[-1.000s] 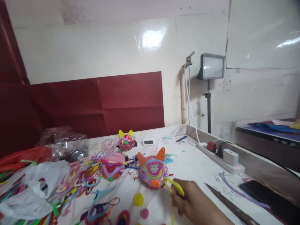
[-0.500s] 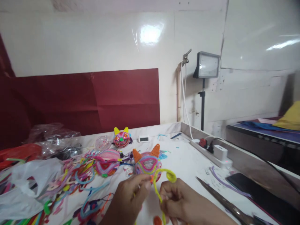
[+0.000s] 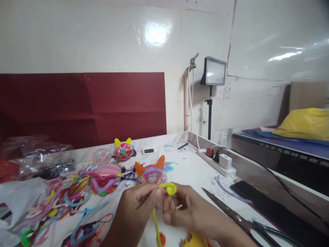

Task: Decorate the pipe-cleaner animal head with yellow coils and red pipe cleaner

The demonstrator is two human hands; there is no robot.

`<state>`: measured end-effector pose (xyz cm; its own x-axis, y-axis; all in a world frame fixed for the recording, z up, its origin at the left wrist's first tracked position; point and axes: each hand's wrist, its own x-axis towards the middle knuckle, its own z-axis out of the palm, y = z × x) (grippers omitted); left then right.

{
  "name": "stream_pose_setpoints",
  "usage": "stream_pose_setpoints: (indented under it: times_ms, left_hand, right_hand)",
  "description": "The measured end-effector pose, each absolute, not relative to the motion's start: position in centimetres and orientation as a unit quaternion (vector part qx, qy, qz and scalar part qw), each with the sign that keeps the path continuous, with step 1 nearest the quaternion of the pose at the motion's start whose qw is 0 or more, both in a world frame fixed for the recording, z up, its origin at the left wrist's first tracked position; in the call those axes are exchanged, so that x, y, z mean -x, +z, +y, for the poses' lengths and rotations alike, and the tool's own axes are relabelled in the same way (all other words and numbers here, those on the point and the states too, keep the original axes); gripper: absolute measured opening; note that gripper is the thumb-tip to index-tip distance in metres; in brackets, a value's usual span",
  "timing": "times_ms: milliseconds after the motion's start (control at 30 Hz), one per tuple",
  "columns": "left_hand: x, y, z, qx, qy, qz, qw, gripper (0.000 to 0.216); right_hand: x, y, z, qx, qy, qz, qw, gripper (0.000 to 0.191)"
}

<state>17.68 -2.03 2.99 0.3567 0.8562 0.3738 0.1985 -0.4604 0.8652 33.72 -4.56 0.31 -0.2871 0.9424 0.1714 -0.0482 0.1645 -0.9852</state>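
Observation:
A yellow pipe cleaner (image 3: 155,223) with a coiled end is held between my two hands, low in the middle. My left hand (image 3: 136,209) pinches it with thumb and forefinger beside the coil. Closed fingers of my right hand (image 3: 189,209) meet the coil from the other side; the exact grip is partly hidden. The loose strand hangs below my left fingers. Just beyond my hands stands a pink and purple pipe-cleaner animal face (image 3: 153,175) with orange ears. An orange disc (image 3: 162,239) and a yellow piece (image 3: 195,240) lie beneath my hands.
Loose pipe cleaners (image 3: 66,197) are heaped at left, near plastic bags (image 3: 24,197). A yellow-eared face (image 3: 124,151) and small digital clock (image 3: 148,150) stand at the back. Scissors (image 3: 239,218), a black phone (image 3: 259,200) and a power strip (image 3: 223,168) lie at right.
My hands have come together at the coil, and my left fingers now pinch the pipe cleaner. The coil has dropped toward the left hand. The view has turned slightly right.

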Motion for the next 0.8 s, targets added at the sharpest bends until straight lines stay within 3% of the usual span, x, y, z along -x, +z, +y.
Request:
stream_pose_setpoints:
  times_ms: [100,233,433,800]
  left_hand:
    - [-17.2,2.9,-1.8,-0.762,0.438,0.367,0.305,0.028]
    - [-16.8,2.3,-1.4,-0.792,0.413,0.365,0.264,0.031]
    - [-16.8,1.7,-1.1,-0.817,0.398,0.336,0.248,0.024]
    - [-17.0,1.4,-0.6,-0.841,0.453,0.288,0.067,0.018]
  right_hand:
    - [-34.3,0.6,-4.5,0.358,0.506,-0.583,0.526,0.030]
    - [-34.6,0.1,-3.9,0.388,0.496,-0.561,0.537,0.043]
    - [-34.1,0.0,-3.9,0.415,0.457,-0.581,0.530,0.049]
    - [-33.8,-0.3,-4.1,0.430,0.440,-0.579,0.535,0.049]
